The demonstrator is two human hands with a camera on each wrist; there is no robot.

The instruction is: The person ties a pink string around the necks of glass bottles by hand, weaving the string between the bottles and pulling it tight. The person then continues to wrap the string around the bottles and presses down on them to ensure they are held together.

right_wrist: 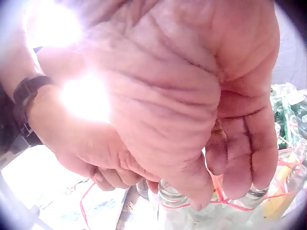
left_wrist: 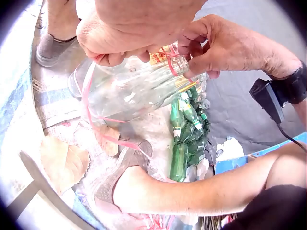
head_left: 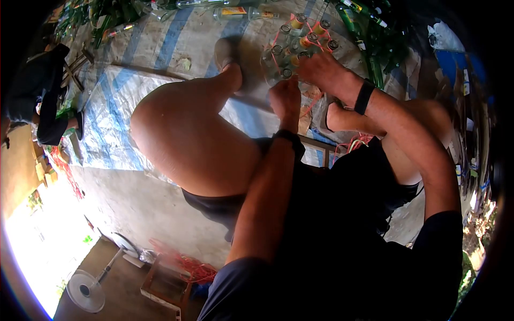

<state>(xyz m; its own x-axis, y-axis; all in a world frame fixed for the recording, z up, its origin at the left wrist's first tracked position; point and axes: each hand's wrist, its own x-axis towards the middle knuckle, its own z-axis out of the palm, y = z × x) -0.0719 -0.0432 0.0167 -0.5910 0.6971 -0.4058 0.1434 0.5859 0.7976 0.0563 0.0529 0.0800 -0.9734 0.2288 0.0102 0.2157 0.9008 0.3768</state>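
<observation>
Clear glass bottles [head_left: 277,51] stand in a cluster, with pink string [left_wrist: 86,91] round their outside and between their necks. My left hand [head_left: 285,101] is at the near side of the cluster, its fingers curled on the string; a strand hangs from it in the right wrist view. Over the bottle necks, my right hand [head_left: 326,72] pinches string between thumb and fingers, close against a bottle neck [right_wrist: 171,191]. The left wrist view shows the left hand [left_wrist: 139,24] beside the right hand [left_wrist: 225,48]; its fingertips are partly hidden.
Green bottles [left_wrist: 180,160] lie beyond the cluster, and more clear bottles [head_left: 231,13] lie at the top. My feet are on both sides of the cluster on a striped sheet [head_left: 128,93]. Another person [head_left: 40,91] is at the left; a fan [head_left: 85,290] stands lower left.
</observation>
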